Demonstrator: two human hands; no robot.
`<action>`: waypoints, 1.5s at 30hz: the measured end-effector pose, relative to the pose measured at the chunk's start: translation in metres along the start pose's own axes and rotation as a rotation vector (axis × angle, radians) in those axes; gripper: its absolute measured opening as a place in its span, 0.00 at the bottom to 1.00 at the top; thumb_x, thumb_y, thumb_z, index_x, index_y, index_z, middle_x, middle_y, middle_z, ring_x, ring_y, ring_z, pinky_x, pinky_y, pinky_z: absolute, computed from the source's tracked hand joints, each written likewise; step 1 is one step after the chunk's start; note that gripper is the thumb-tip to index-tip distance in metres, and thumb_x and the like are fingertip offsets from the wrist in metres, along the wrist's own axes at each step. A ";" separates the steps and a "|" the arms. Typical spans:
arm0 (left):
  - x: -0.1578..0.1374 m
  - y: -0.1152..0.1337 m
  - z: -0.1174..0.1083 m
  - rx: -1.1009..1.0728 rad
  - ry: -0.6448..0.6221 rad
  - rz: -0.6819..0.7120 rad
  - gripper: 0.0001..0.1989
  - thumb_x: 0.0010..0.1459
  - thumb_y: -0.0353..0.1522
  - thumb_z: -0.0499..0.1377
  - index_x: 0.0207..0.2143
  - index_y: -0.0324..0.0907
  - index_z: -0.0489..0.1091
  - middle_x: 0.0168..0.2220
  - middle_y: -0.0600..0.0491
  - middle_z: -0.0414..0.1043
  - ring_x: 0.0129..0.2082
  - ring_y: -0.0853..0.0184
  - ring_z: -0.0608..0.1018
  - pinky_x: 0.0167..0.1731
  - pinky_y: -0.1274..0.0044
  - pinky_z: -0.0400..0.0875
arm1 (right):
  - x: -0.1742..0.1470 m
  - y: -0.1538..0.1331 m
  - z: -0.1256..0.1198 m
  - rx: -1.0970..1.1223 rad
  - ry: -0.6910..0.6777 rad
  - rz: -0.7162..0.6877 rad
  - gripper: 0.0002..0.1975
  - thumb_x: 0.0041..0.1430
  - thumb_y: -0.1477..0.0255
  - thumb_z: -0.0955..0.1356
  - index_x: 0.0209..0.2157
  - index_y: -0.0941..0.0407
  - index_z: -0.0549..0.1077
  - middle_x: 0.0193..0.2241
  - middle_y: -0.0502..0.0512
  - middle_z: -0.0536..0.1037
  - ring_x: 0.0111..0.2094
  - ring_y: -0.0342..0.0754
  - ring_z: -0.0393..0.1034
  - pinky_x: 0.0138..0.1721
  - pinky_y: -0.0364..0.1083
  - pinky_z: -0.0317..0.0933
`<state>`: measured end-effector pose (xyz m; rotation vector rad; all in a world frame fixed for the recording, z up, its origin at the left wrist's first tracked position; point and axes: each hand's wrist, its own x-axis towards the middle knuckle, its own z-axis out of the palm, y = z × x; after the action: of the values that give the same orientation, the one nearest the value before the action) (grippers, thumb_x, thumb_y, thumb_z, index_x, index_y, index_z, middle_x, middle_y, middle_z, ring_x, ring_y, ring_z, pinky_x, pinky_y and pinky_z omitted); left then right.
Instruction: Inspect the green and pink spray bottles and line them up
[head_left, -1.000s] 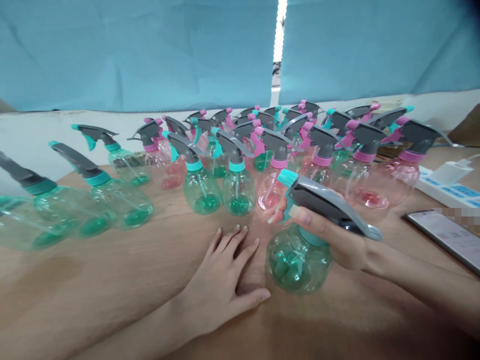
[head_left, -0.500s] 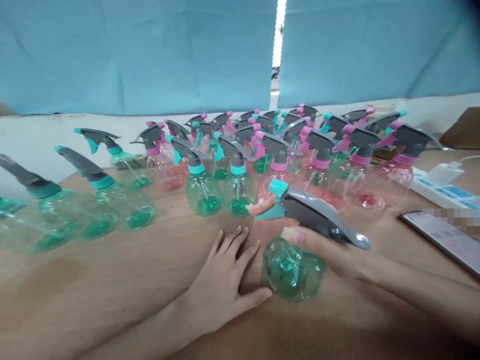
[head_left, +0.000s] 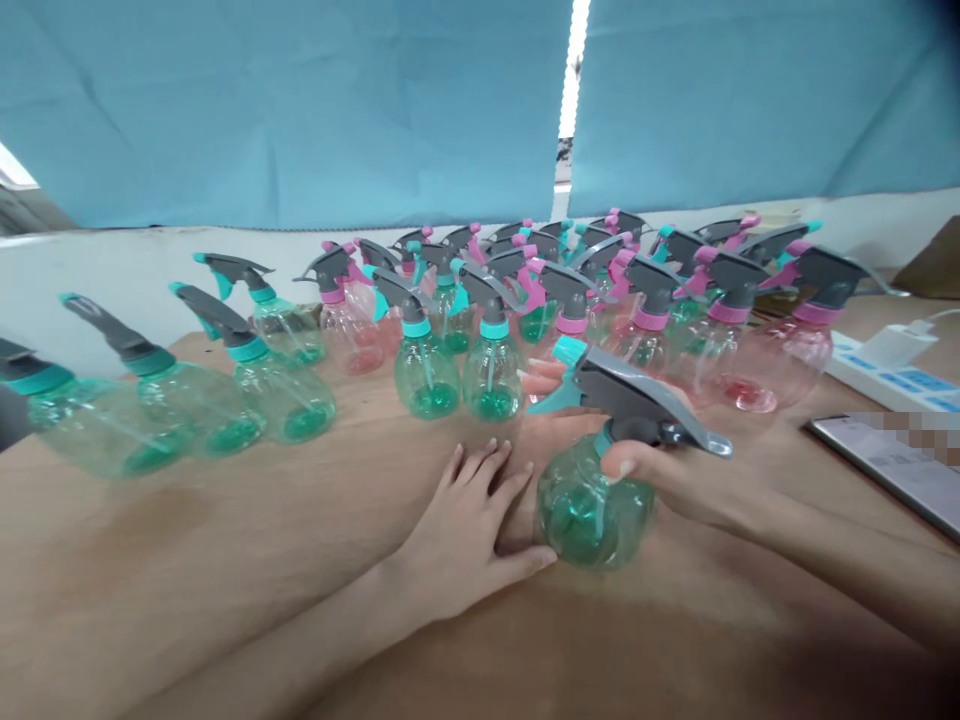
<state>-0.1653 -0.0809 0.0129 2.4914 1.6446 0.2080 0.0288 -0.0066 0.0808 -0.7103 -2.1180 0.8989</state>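
A green see-through spray bottle (head_left: pixel 592 510) with a grey and turquoise trigger head stands upright at the front, right of the middle. My right hand (head_left: pixel 675 480) is around its neck, the thumb on the near side at the collar and the fingers stretched out behind the trigger. How firmly it grips is hard to tell. My left hand (head_left: pixel 465 540) lies flat on the table, fingers apart, its thumb tip close to the bottle's base. Just beyond my hands, two green spray bottles (head_left: pixel 427 375) stand side by side with turquoise collars.
Several pink and green spray bottles (head_left: pixel 787 350) crowd the back of the wooden table (head_left: pixel 262 580). More green spray bottles (head_left: pixel 285 400) stand at the left. On the right lie a phone (head_left: pixel 885 480) and a white power strip (head_left: pixel 892 375). A blue cloth (head_left: pixel 337 110) hangs behind.
The view has shifted, so most things sit a little further right. My right thumb has drawn back along the bottle's neck, and the fingers behind it look more spread. My left hand stays flat.
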 end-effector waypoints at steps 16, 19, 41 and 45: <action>-0.031 -0.017 -0.004 0.053 0.055 0.022 0.29 0.65 0.46 0.50 0.61 0.38 0.58 0.64 0.43 0.55 0.64 0.55 0.56 0.60 0.60 0.51 | -0.042 0.005 -0.020 -0.485 0.064 -0.097 0.28 0.52 0.55 0.70 0.51 0.54 0.67 0.41 0.55 0.78 0.41 0.53 0.74 0.40 0.49 0.70; -0.047 -0.026 -0.007 0.079 0.066 0.006 0.27 0.66 0.45 0.49 0.61 0.39 0.59 0.64 0.45 0.55 0.63 0.56 0.57 0.59 0.61 0.53 | -0.039 0.002 -0.016 -0.506 0.057 -0.091 0.27 0.53 0.56 0.69 0.52 0.53 0.65 0.41 0.55 0.79 0.39 0.55 0.75 0.37 0.51 0.71; -0.108 -0.021 -0.011 0.077 0.316 0.314 0.11 0.65 0.26 0.49 0.44 0.34 0.69 0.31 0.49 0.74 0.32 0.63 0.75 0.35 0.74 0.74 | 0.101 -0.016 0.140 -0.310 -0.009 -0.207 0.33 0.51 0.52 0.69 0.51 0.60 0.66 0.44 0.63 0.75 0.44 0.56 0.70 0.43 0.53 0.65; -0.106 -0.022 -0.011 0.023 0.324 0.313 0.12 0.65 0.26 0.48 0.43 0.33 0.70 0.30 0.48 0.74 0.31 0.64 0.74 0.35 0.74 0.73 | 0.122 -0.011 0.155 -0.307 -0.005 -0.219 0.34 0.52 0.52 0.69 0.52 0.63 0.66 0.45 0.65 0.75 0.46 0.56 0.69 0.45 0.52 0.64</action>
<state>-0.2290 -0.1690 0.0162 2.8418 1.3436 0.6637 -0.1669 0.0145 0.0600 -0.6097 -2.3113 0.4644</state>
